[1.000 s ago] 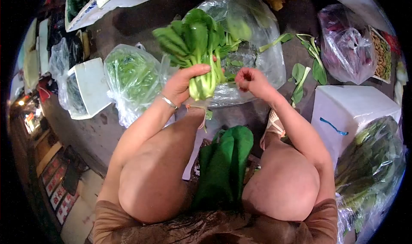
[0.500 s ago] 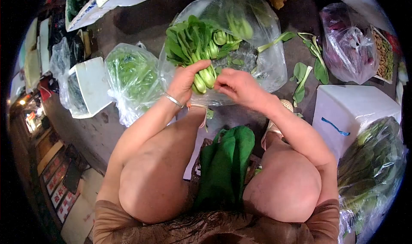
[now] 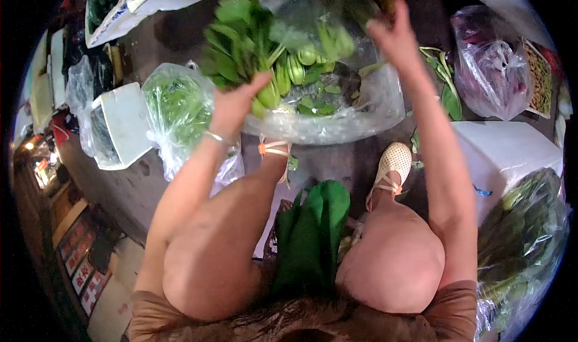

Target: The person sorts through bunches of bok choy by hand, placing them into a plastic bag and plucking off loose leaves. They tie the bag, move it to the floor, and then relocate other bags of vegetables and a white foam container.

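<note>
The left hand (image 3: 232,104) is closed around the stems of a bok choy bunch (image 3: 241,38), whose leaves fan out above it. The right hand (image 3: 394,35), blurred, is held high beyond the clear plastic bag (image 3: 349,122); I cannot tell its grip.

Outdoors, on dark stained pavement (image 3: 150,179). Landmark: white foam box (image 3: 512,149). Just beyond it, a knotted bag of purple vegetables (image 3: 490,65). Against its near side, a bag of dark greens (image 3: 524,233). Well across from it, a second foam box (image 3: 123,122) touching a bag of leafy greens (image 3: 177,107). Farther that way, red-lettered signs (image 3: 84,258) and a small warm lamp glow (image 3: 29,144).
</note>
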Demonstrator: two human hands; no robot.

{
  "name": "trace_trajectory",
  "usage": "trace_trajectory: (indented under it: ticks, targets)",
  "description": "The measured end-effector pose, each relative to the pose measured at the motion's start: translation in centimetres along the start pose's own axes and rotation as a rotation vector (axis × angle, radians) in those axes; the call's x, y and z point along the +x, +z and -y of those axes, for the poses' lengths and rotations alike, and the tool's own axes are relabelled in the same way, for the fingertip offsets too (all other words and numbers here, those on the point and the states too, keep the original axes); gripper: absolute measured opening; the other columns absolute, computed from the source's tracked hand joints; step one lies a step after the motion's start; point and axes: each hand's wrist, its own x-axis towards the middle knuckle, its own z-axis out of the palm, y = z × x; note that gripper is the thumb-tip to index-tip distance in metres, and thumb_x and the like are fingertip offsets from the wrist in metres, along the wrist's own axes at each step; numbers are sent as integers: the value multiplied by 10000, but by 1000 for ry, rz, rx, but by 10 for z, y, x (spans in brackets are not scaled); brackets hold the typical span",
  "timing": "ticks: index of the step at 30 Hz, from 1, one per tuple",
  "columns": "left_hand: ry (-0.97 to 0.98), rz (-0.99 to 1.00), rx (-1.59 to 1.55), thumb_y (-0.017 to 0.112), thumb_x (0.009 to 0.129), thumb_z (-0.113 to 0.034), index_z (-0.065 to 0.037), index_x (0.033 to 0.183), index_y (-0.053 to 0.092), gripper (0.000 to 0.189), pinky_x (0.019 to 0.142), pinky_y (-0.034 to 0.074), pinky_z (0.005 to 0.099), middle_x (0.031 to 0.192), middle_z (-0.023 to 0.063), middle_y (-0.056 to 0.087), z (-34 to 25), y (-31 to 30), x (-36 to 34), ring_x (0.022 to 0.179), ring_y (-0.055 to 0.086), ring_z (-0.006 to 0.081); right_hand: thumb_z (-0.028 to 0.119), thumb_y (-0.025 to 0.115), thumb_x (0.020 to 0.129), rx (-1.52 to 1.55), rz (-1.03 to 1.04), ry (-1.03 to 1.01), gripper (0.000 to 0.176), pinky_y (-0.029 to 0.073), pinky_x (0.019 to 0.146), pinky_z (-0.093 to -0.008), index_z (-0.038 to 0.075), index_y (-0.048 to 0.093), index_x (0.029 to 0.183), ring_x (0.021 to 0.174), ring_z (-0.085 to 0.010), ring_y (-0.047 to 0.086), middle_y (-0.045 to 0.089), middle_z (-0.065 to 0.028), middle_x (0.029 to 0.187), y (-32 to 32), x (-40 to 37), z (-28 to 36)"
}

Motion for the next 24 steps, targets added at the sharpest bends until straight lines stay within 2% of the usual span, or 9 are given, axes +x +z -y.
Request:
trace_trajectory:
  ticks: [2, 4, 6, 8, 11, 14, 16, 20, 24]
  targets:
    - [188, -16, 72, 810, 737, -215, 5, 1028, 653, 397, 806, 508, 311, 1035, 80, 679, -33, 0, -3, 920, 636, 165, 212, 700, 825, 221, 3, -172, 501, 489, 854, -329, 47, 502, 1254, 915, -221, 635, 680, -99, 1000, -19, 50, -2]
    - [264, 17, 186, 786, 758, -206, -16, 999, 673, 327, 786, 512, 316, 1013, 75, 687, -50, -3, -3, 902, 645, 170, 29, 598, 864, 467, 85, 96, 598, 450, 641, -259, 34, 340, 1403, 709, -119, 532, 589, -79, 942, -49, 42, 86]
    - [333, 41, 289, 762, 780, -197, -37, 971, 692, 259, 765, 515, 321, 990, 70, 695, -53, -5, -3, 884, 654, 174, 159, 649, 867, 319, 236, -158, 196, 491, 789, -244, 42, 663, 1025, 856, -107, 618, 682, -39, 934, -36, 40, 72]
    - [803, 117, 584, 726, 803, -171, -85, 1013, 710, 227, 765, 519, 326, 987, 77, 695, -48, -7, -2, 872, 661, 202, 169, 620, 870, 414, 700, 70, 203, 497, 785, -266, 51, 675, 1026, 846, -134, 624, 676, -49, 960, -4, 1, 84]
    - [818, 250, 619, 552, 940, -177, -6, 1126, 661, 275, 912, 470, 313, 1091, 112, 685, -41, -19, -4, 1039, 630, 192, 218, 661, 798, 336, 946, 282, 388, 496, 801, -346, -1, 616, 1115, 830, -223, 636, 656, -157, 965, 47, -58, 73]
    - [777, 247, 573, 557, 939, -156, 11, 1125, 643, 264, 926, 470, 327, 1100, 113, 684, -29, -34, -4, 1057, 628, 208, 192, 640, 808, 266, 450, 359, 371, 496, 758, -348, -2, 611, 1122, 809, -232, 635, 659, -152, 937, 63, -25, 9]
    - [884, 168, 727, 620, 847, -211, -215, 1095, 710, 264, 866, 470, 400, 1042, 44, 685, -13, -46, 4, 962, 630, 237, 155, 629, 858, 155, 37, 146, 190, 494, 702, -284, 29, 674, 993, 743, -125, 614, 640, -48, 779, 42, 22, -12]
    - [1078, 123, 932, 640, 832, -266, -151, 985, 709, 204, 852, 469, 414, 1017, 55, 672, -15, -40, 4, 949, 619, 282, 231, 639, 825, 59, 111, 158, 246, 501, 758, -360, 6, 690, 910, 812, -220, 644, 687, -129, 851, -2, 52, 25]
    - [817, 249, 816, 671, 811, -180, -155, 1025, 696, 217, 801, 498, 382, 990, 37, 665, -26, -32, 1, 902, 623, 264, 438, 680, 776, -398, 479, 198, 544, 497, 863, -430, -32, 652, 1050, 971, -399, 622, 646, -259, 1030, 40, 10, 7]
